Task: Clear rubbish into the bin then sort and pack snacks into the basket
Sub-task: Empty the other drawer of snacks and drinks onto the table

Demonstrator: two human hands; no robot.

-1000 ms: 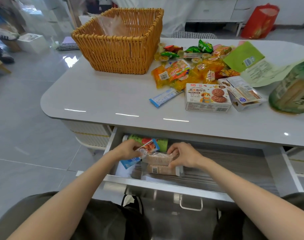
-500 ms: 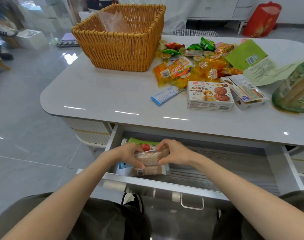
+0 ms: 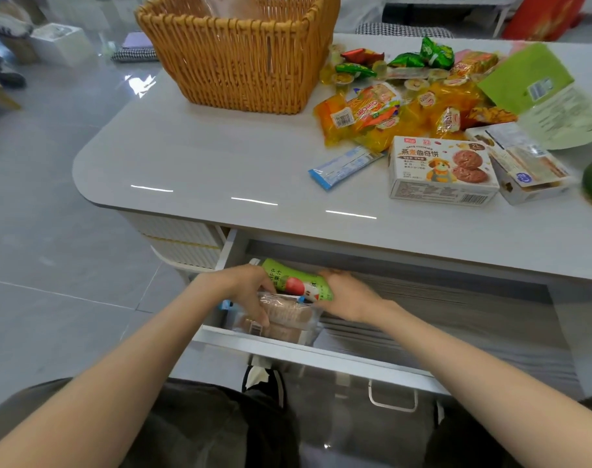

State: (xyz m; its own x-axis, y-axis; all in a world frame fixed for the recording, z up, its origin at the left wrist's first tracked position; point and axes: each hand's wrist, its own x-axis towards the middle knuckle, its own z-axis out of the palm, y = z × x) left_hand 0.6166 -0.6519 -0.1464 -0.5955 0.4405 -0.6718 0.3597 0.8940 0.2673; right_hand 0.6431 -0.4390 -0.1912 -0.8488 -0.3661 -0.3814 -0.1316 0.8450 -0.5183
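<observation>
Our left arm runs bare from the lower left corner up toward the middle of the frame. There the left hand (image 3: 240,290) reaches down into the open drawer (image 3: 321,358) under the worktop (image 3: 203,163). Its fingers are curled over the near end of a clear biscuit pack (image 3: 287,314) and grip it; the pack lies in the drawer's left end, against the front wall.

Just behind the pack a green pouch (image 3: 289,280) lies on its side, between our two hands. The right hand (image 3: 350,297) comes in from the lower right, wrist bent, its fingers curled against the pouch's right end and the pack beside it. Whether it grips either one we cannot tell, since the fingertips are hidden.

In the upper part of the frame the wicker basket (image 3: 240,62) stands on the worktop, left of centre. To its right lie a blue sachet (image 3: 343,167), a heap of orange snack packets (image 3: 372,116) and a white cookie box (image 3: 439,170) — all outside the basket, and well apart from the hands.
</observation>
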